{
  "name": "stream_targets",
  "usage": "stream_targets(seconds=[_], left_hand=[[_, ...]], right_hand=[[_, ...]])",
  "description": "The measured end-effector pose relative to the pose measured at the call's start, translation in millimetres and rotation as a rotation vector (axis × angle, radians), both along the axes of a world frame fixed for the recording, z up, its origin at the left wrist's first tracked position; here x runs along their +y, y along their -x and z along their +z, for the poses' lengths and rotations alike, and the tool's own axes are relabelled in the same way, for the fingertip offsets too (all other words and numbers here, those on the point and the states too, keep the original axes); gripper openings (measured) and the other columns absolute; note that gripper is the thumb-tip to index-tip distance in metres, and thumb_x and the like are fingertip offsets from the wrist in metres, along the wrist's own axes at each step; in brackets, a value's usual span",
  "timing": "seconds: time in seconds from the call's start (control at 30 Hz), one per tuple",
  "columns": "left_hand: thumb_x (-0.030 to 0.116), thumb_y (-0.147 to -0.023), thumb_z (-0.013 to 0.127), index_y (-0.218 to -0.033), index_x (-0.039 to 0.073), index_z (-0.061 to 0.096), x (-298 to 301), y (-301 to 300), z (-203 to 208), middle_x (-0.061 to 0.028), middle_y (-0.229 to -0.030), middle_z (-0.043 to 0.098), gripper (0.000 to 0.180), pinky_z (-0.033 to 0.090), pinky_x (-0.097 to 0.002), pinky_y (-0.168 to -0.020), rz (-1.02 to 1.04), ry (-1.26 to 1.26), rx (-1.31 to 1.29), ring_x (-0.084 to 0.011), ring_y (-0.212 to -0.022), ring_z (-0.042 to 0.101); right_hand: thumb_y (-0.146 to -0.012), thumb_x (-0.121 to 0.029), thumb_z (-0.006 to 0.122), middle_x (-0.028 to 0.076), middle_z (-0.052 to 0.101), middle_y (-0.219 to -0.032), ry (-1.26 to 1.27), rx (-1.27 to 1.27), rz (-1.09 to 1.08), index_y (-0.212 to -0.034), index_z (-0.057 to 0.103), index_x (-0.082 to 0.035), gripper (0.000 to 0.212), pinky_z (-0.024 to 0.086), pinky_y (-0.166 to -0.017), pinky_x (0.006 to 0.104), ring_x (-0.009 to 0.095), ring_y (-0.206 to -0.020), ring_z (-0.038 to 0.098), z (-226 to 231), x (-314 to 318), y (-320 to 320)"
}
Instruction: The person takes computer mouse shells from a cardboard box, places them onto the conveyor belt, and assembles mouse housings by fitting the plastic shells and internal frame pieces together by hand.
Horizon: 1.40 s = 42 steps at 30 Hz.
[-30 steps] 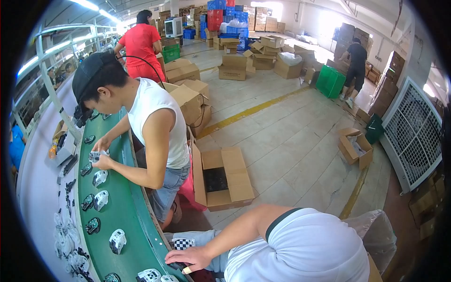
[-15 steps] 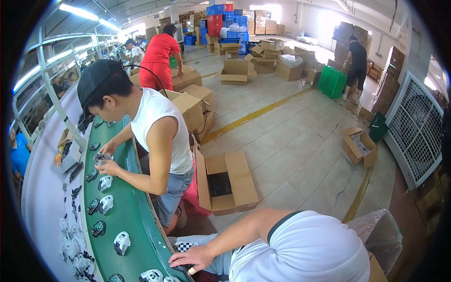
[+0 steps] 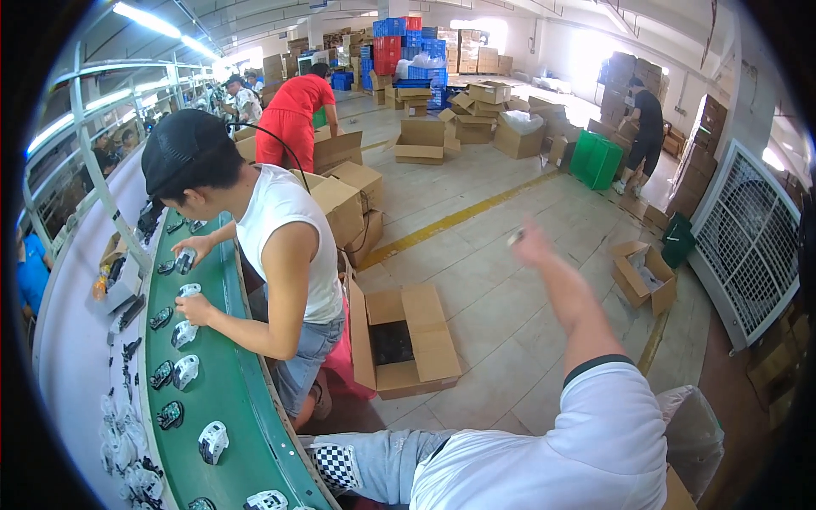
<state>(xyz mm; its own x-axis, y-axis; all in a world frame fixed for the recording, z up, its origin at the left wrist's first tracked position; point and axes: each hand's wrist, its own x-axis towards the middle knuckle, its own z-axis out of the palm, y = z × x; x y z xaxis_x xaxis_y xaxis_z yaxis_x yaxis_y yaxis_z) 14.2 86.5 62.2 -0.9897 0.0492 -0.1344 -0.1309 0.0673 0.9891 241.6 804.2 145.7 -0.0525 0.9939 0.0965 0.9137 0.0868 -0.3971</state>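
Observation:
My bare right arm stretches out over the floor from a white sleeve at the lower right. At its end my right hand [image 3: 535, 246] is smeared by motion. A small pale spot shows at its fingertips, and whether that is a finger cover or a held thing I cannot make out. Beneath and left of the arm lies an open cardboard box [image 3: 429, 331] with something dark inside. My left hand is out of view. Along the green conveyor belt [image 3: 246, 408] beside my leg sit white mouse-like shells [image 3: 213, 442] and black bases [image 3: 171, 414] with circuit boards.
A co-worker [image 3: 285, 221] in a white sleeveless top handles parts at the belt. Behind stands a person in red [image 3: 297, 119]; another in dark clothes [image 3: 646, 127] is near a green crate [image 3: 597, 159]. A large fan unit [image 3: 748, 246] and a small box [image 3: 646, 276] are at right.
My right hand has left the dark thing by the belt edge and swung up and right over the floor. The co-worker's hands have moved apart, with one at a white shell.

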Motion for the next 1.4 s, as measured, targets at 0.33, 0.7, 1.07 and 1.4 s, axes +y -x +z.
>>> stream_targets(seconds=[0.33,0.7,1.07,1.4], left_hand=[[0.023,-0.097,0.074,-0.143,-0.009,0.054,-7.2,2.4,-4.8,-0.0225,-0.132,0.066,0.059,0.049,-0.0422,-0.101,0.007,0.000,0.008,-0.0288,-0.116,0.063],[0.023,-0.094,0.078,-0.145,-0.008,0.052,-6.0,2.9,-15.4,-0.0232,-0.134,0.064,0.065,0.049,-0.0432,-0.101,0.046,-0.022,-0.001,-0.0305,-0.116,0.061],[0.010,-0.092,0.076,-0.130,-0.008,0.064,-7.4,-3.4,-2.9,-0.0188,-0.127,0.068,0.044,0.048,-0.0436,-0.098,0.023,-0.053,0.107,-0.0290,-0.112,0.062],[0.006,-0.097,0.069,-0.129,-0.009,0.065,-11.4,-2.3,-5.6,-0.0186,-0.126,0.069,0.035,0.053,-0.0419,-0.095,0.095,-0.074,0.138,-0.0286,-0.110,0.065]], right_hand=[[-0.093,-0.048,0.065,0.029,0.063,-0.139,-0.046,0.412,-0.399,-0.166,0.005,0.003,0.106,0.049,-0.110,0.0497,0.040,-0.128,0.064,191.8,29.3,-119.8],[-0.086,-0.026,0.075,0.020,0.070,-0.116,0.258,0.049,0.961,-0.129,0.065,-0.007,0.049,0.054,-0.098,0.0492,0.039,-0.111,0.066,-88.3,-207.0,75.3],[-0.097,-0.030,0.068,0.021,0.044,-0.146,0.036,0.833,1.805,-0.154,0.037,-0.003,0.070,0.049,-0.103,0.0453,0.040,-0.126,0.055,-116.4,-420.5,236.7],[-0.096,-0.033,0.068,0.020,0.053,-0.134,0.099,0.914,2.004,-0.138,0.053,-0.002,0.054,0.051,-0.094,0.0481,0.041,-0.115,0.059,-122.1,-477.7,314.5]])
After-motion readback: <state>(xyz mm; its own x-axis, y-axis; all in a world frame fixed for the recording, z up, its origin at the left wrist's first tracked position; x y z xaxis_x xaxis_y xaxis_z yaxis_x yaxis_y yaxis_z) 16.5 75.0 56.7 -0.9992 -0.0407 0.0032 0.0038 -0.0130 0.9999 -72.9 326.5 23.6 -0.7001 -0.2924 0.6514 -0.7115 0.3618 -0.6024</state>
